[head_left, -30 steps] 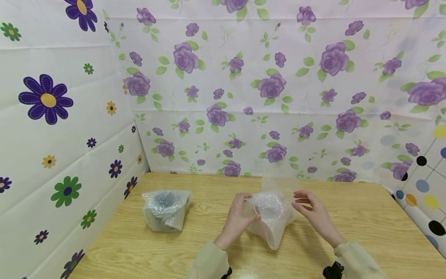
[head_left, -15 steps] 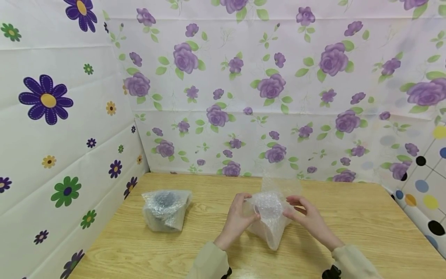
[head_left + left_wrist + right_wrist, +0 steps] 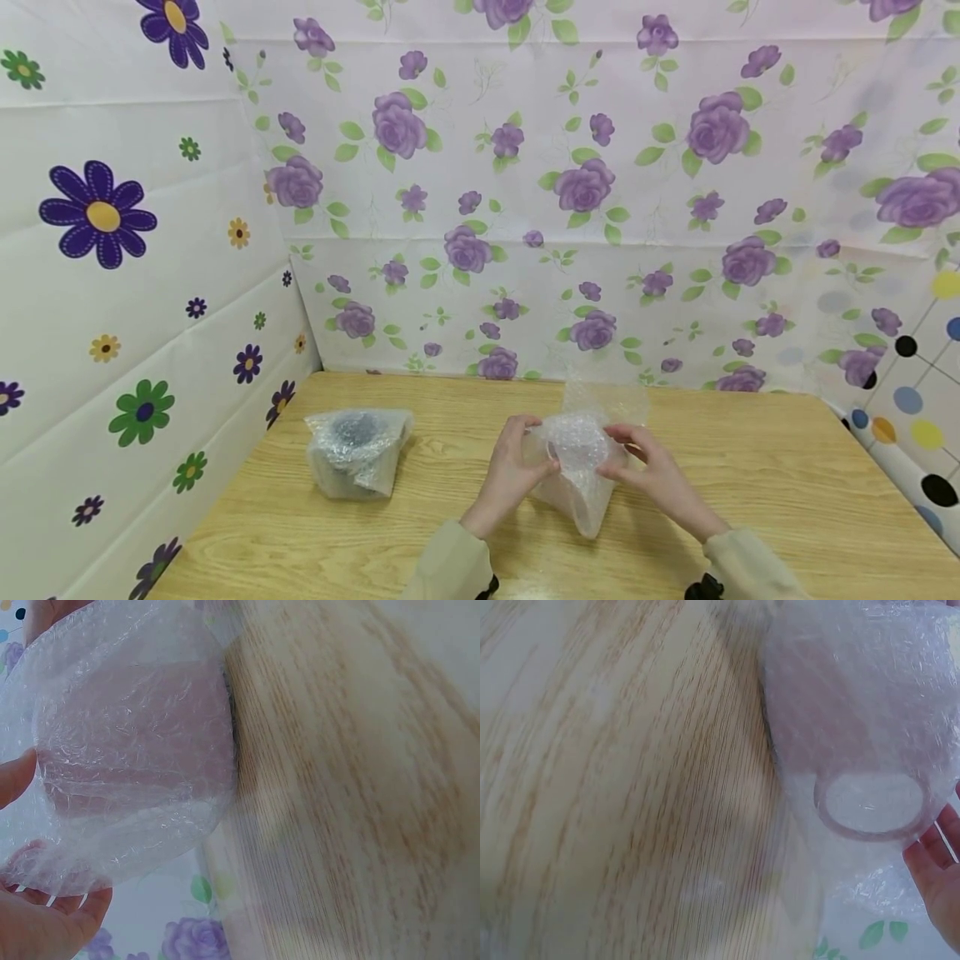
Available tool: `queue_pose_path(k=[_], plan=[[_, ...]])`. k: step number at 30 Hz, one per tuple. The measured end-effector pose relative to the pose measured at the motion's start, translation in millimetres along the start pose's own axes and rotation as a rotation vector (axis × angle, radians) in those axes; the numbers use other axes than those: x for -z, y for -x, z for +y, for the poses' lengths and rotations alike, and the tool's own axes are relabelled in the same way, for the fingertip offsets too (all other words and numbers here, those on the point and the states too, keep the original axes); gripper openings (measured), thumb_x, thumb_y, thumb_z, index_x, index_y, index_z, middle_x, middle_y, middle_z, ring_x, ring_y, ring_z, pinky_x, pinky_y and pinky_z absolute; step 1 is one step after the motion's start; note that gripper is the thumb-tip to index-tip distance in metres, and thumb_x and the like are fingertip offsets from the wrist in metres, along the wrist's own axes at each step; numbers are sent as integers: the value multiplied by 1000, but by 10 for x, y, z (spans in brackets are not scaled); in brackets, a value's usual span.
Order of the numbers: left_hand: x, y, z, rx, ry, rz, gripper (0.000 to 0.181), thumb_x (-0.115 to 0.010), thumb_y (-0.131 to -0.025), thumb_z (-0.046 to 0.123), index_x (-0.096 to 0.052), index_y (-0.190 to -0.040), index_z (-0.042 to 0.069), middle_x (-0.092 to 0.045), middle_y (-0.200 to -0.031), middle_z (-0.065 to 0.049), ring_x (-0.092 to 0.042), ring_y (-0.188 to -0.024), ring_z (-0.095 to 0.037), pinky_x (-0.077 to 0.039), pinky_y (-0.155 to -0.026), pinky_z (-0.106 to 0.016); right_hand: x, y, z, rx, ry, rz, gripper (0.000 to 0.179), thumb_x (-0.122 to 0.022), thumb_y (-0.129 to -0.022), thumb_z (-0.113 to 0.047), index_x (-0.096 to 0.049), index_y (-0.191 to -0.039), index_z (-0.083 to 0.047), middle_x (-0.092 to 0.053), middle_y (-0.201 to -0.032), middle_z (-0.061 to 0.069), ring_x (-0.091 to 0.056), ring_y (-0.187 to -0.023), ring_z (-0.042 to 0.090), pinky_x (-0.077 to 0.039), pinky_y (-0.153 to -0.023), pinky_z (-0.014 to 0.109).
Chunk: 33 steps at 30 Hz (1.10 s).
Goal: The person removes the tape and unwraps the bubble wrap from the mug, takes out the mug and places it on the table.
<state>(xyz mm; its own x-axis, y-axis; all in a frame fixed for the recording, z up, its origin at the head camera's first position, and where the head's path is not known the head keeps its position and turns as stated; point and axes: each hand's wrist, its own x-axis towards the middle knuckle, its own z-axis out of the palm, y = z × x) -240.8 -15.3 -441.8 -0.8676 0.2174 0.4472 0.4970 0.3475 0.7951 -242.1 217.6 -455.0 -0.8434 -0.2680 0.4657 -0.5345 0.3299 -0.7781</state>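
A pink mug (image 3: pixel 142 724) stands on the table inside loose bubble wrap (image 3: pixel 576 446), its loop handle (image 3: pixel 871 835) showing through on the right side. My left hand (image 3: pixel 517 467) grips the wrapped mug from the left, thumb at the near side and fingers behind. On the opposite side, my right hand (image 3: pixel 651 471) holds the wrap by the handle, thumb in front and fingertips on the top edge. A flap of the wrap rises behind the mug, and a pointed fold hangs toward me.
To the left on the wooden table (image 3: pixel 450 533) sits another bundle (image 3: pixel 358 454) of bubble wrap with a dark grey round-mouthed thing inside. White flowered sheets (image 3: pixel 465 167) wall the table at the back and left. A dotted sheet (image 3: pixel 911 417) hangs at the right.
My right hand has moved left, from beside the wrap onto its right side, and its fingers have closed in on it. The left hand and the other bundle have stayed put.
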Motion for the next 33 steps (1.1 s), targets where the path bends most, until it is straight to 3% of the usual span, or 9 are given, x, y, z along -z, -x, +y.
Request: queue_pose_path(k=[14,21,27,33], plan=[[-12,-11,33,-7,-20,12,55,-75,-69,5,-48,-117,3,-48,-116,-6,-45,-106,-25,-37,-89,-40,-32,-9,-15,-49,70,5,53,-77,-73,-15,-53,-117,2,-52,-115,14,-46,-106,32,-35,-90,51],[81,-42,37,-55,-52,-56,53,-75,-73,12,-48,-117,0,-49,-115,-9,-47,-105,-26,-38,-89,-39,-13,-13,-56,-93,63,-17,54,-76,-74,-23,-53,-117,-1,-53,-113,11,-47,-106,29,-35,-91,49],[201,-113,-10,-54,-7,-125,43,-68,-77,-4,-52,-116,1,-51,-116,-10,-48,-105,-28,-45,-81,-36,-15,-19,-55,-115,61,-21,52,-76,-74,-22,-53,-115,1,-53,-114,13,-47,-107,31,-33,-93,48],[244,-172,-62,-81,5,-74,29,-64,-80,-6,-59,-108,1,-57,-107,-8,-53,-94,-24,-49,-71,-26,-31,-11,-66,-95,61,-5,49,-77,-73,-15,-54,-111,5,-54,-114,15,-47,-107,32,-33,-94,45]])
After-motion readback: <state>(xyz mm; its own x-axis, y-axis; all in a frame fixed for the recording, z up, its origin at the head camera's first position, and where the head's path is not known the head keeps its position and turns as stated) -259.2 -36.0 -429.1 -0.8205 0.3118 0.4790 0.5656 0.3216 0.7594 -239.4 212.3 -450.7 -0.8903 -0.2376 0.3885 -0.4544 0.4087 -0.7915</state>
